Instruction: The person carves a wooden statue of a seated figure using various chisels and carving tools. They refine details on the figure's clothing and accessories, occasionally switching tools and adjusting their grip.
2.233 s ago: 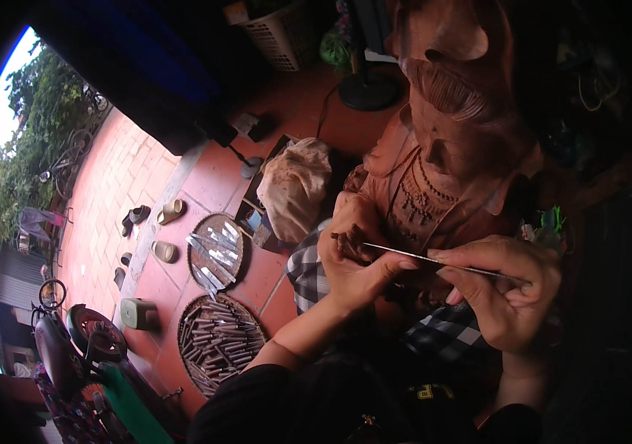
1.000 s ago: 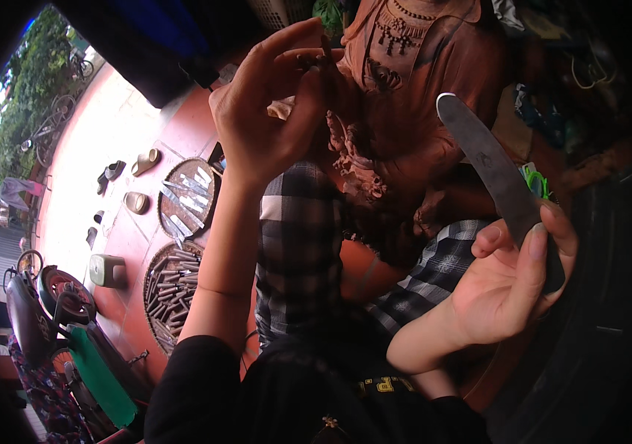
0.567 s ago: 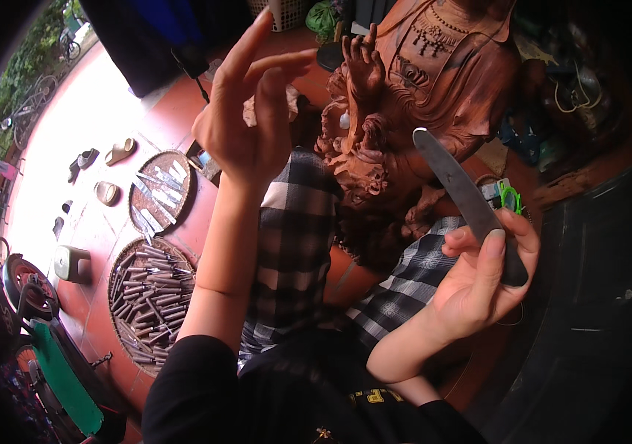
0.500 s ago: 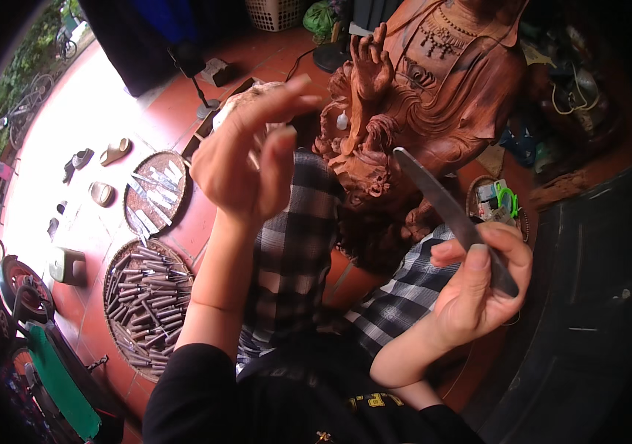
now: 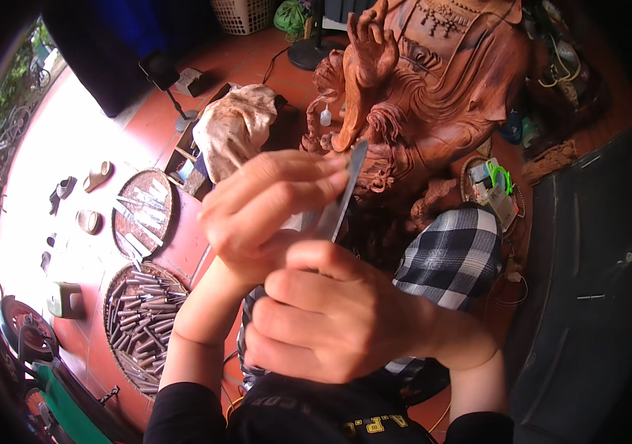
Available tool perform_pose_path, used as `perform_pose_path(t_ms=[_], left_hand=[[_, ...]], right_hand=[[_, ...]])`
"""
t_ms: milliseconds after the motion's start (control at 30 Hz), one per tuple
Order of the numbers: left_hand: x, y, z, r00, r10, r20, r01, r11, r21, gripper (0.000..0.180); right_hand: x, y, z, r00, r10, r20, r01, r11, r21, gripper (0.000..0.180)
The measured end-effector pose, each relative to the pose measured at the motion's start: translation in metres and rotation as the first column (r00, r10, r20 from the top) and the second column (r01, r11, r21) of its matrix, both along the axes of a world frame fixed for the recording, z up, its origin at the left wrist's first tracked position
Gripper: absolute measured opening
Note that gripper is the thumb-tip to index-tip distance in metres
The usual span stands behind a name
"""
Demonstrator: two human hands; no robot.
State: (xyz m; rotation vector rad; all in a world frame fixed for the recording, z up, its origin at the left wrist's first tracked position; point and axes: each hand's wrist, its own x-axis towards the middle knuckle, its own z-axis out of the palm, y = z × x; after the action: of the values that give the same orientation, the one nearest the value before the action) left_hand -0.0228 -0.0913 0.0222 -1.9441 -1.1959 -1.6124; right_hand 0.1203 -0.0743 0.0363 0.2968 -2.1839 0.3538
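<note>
In front of my lap a flat, dark metal blade stands tilted, its tip up. My right hand is closed in a fist around its lower end, which the fingers hide. Higher up, my left hand closes its fingertips at the blade's side, just below the tip; its thumb is mostly hidden. Just beyond the blade rises a carved reddish-brown wooden statue with a raised wooden hand.
To my left, one round basket holds flat metal pieces and another many dark-handled tools. A stained cloth lies beyond my left hand. A small basket with a green item stands right. A motorbike is at lower left.
My right hand has brought the blade leftward to the middle and closed into a fist. My left hand has come down and right from the air to the blade. The view has shifted slightly.
</note>
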Motion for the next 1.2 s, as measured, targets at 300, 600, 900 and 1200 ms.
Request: perform_pose_path(t_ms=[300,600,900,1200], left_hand=[[-0.023,0.033,0.001,0.996,0.025,0.081,-0.048,0.956,0.288,0.017],[-0.005,0.040,0.024,0.968,0.184,0.171,-0.213,0.963,0.168,0.032],[-0.003,0.037,0.056,0.923,0.366,-0.116,-0.353,0.928,0.122,0.027],[0.005,0.033,0.061,0.889,0.441,-0.124,-0.429,0.896,0.113,0.029]], right_hand=[[-0.036,0.027,0.022,0.985,0.041,-0.165,-0.023,0.994,0.109,0.010],[-0.052,0.066,0.010,0.929,0.154,-0.336,-0.069,0.966,0.251,0.009],[-0.051,0.082,0.014,0.850,0.242,-0.469,-0.160,0.965,0.207,0.010],[-0.036,0.078,0.025,0.887,0.288,-0.361,-0.205,0.946,0.251,0.011]])
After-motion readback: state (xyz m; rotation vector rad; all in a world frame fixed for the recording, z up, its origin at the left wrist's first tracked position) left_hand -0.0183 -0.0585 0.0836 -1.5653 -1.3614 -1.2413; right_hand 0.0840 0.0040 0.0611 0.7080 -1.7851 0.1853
